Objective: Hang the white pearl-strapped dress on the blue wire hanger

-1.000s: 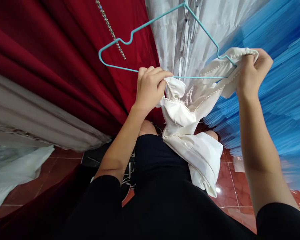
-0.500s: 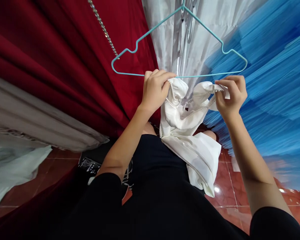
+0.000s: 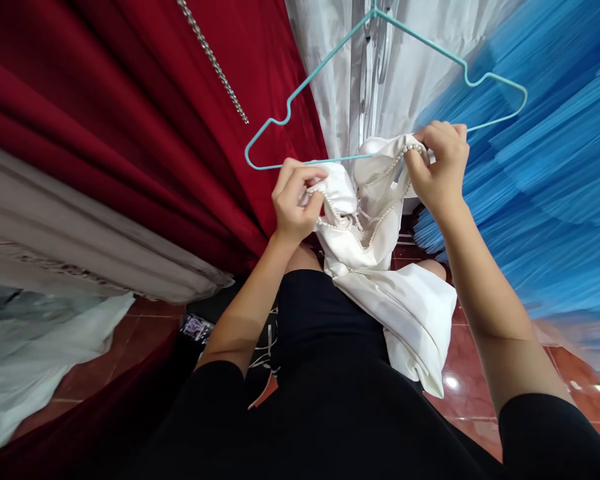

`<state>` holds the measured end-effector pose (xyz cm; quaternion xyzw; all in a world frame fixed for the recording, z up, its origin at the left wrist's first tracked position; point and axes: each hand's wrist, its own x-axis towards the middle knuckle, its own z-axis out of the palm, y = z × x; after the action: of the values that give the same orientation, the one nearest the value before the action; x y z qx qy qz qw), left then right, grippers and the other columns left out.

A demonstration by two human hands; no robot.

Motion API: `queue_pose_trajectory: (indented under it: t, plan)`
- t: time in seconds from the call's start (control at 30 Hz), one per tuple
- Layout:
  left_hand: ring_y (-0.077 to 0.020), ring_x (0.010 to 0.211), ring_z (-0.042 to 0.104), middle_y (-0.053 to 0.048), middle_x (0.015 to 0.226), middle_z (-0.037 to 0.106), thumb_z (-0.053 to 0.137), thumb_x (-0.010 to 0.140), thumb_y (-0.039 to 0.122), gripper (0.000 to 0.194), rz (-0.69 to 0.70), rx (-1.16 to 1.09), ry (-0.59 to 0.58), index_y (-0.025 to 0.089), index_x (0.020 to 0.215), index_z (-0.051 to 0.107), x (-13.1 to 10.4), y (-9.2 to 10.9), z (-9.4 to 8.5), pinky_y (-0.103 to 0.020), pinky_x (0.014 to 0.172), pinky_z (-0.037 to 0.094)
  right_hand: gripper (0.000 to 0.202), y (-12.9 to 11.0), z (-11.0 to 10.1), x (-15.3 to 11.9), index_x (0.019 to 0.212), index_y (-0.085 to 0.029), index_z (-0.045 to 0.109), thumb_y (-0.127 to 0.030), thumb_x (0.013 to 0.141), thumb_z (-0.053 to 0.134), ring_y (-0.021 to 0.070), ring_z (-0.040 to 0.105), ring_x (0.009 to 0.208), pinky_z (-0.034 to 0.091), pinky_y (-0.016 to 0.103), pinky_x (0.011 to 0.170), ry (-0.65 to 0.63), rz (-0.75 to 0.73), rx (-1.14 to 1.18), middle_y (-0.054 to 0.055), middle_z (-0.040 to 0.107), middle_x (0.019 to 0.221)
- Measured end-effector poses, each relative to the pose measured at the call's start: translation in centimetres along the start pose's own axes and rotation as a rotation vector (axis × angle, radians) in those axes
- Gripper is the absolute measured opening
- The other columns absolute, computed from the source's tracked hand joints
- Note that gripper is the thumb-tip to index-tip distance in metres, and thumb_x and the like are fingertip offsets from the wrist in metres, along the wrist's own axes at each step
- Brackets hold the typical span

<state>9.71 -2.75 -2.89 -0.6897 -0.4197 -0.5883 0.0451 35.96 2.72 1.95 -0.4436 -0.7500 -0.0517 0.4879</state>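
Note:
A white dress (image 3: 415, 307) with pearl trim along its neckline lies across my lap, its top raised toward a light-blue hanger (image 3: 325, 60). My left hand (image 3: 297, 200) pinches the dress's left shoulder part, just below the hanger's bottom bar. Higher up, my right hand (image 3: 443, 163) grips the pearl-edged right shoulder part against the bar, and its fingers cover a stretch of that bar. The hanger tilts, with its right end higher. Whether the right strap passes over the bar cannot be made out.
Red fabric (image 3: 220, 133) hangs at the left, with beige fabric (image 3: 80, 220) beside it. White garments (image 3: 420, 53) hang behind the hanger, and blue tulle (image 3: 570, 167) fills the right. A black bag-like item (image 3: 210, 303) rests on the red tiled floor (image 3: 473, 347).
My right hand has moved up and left with the right shoulder part, to the hanger's bar. My left hand has dropped slightly below the bar. The hanger has shifted right and tilted.

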Motion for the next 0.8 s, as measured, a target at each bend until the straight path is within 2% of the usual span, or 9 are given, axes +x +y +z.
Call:
queue_pose_trajectory:
  t: [0.1,0.2,0.27,0.33,0.43,0.53,0.63,0.73,0.8]
  plan:
    - [-0.0202,0.081,0.061,-0.004,0.085,0.060,0.048,0.091,0.027,0.016,-0.092,-0.029,0.061,0.023,0.095,0.063,-1.2,-1.8,-1.9,-0.037,0.077,0.053,0.037,0.0,-0.1,0.2,0.081,-0.024,0.061,-0.052,0.102,0.049,0.0287,0.063,0.094,0.043,0.061,0.105,-0.021,0.012,0.000,0.006,0.058,0.079]
    - [-0.0155,0.073,0.056,-0.002,0.082,0.058,0.054,0.090,0.026,0.006,-0.207,-0.073,0.175,0.022,0.092,0.059,-0.8,-4.5,-3.6,-0.034,0.068,0.049,0.041,-0.1,0.0,0.2,0.079,-0.024,0.061,-0.056,0.102,0.049,0.0266,0.063,0.088,0.047,0.060,0.101,-0.001,-0.009,-0.004,0.005,0.059,0.077]
    - [-0.0123,0.071,0.054,0.000,0.083,0.057,0.060,0.092,0.025,0.005,-0.210,-0.077,0.275,0.022,0.091,0.056,0.8,-6.7,-4.7,-0.033,0.068,0.048,0.045,-0.2,0.0,0.1,0.078,-0.024,0.060,-0.060,0.102,0.047,0.0247,0.062,0.083,0.050,0.058,0.098,0.019,-0.037,-0.016,0.004,0.059,0.076]
    - [-0.0097,0.074,0.053,0.001,0.086,0.055,0.063,0.097,0.029,0.013,-0.145,-0.034,0.349,0.021,0.093,0.054,3.1,-8.6,-5.7,-0.031,0.070,0.050,0.047,-0.4,0.0,0.0,0.079,-0.024,0.061,-0.062,0.102,0.046,0.0238,0.061,0.081,0.051,0.057,0.096,0.028,-0.054,-0.031,0.004,0.059,0.075]
    - [-0.0057,0.070,0.049,0.003,0.092,0.052,0.055,0.106,0.041,0.025,-0.013,0.085,0.308,0.020,0.096,0.046,7.3,-9.8,-6.5,-0.027,0.063,0.050,0.046,-0.5,-0.2,-0.1,0.079,-0.024,0.061,-0.062,0.101,0.048,0.0241,0.061,0.082,0.050,0.057,0.096,0.028,-0.051,-0.037,0.004,0.058,0.075]
    - [-0.0030,0.060,0.042,0.004,0.094,0.054,0.057,0.106,0.043,0.028,0.093,0.166,0.185,0.021,0.097,0.044,10.8,-8.7,-6.2,-0.024,0.051,0.043,0.043,-0.6,-0.3,-0.4,0.079,-0.024,0.061,-0.059,0.101,0.050,0.0253,0.061,0.085,0.049,0.058,0.099,0.019,-0.025,-0.018,0.005,0.058,0.076]
    - [-0.0003,0.056,0.040,0.006,0.091,0.054,0.063,0.104,0.035,0.023,0.182,0.237,0.143,0.021,0.097,0.047,12.7,-6.6,-4.7,-0.020,0.048,0.039,0.041,-0.8,-0.4,-0.7,0.080,-0.025,0.062,-0.057,0.101,0.050,0.0265,0.062,0.088,0.049,0.059,0.101,0.009,0.002,-0.003,0.006,0.060,0.078]
    - [0.0001,0.062,0.047,0.006,0.093,0.052,0.064,0.104,0.030,0.019,0.216,0.220,0.228,0.023,0.104,0.046,12.6,-4.6,-2.9,-0.019,0.050,0.042,0.037,-1.3,-0.6,-1.0,0.079,-0.025,0.061,-0.055,0.100,0.053,0.0260,0.062,0.086,0.050,0.060,0.101,0.012,0.018,0.005,0.005,0.060,0.078]
    - [-0.0043,0.080,0.059,0.002,0.104,0.054,0.060,0.106,0.030,0.017,0.223,0.151,0.341,0.025,0.114,0.046,11.2,-2.7,-1.8,-0.023,0.063,0.052,0.034,-1.5,-0.7,-1.1,0.079,-0.025,0.061,-0.051,0.099,0.056,0.0257,0.062,0.085,0.049,0.060,0.101,0.009,0.025,-0.002,0.005,0.060,0.077]
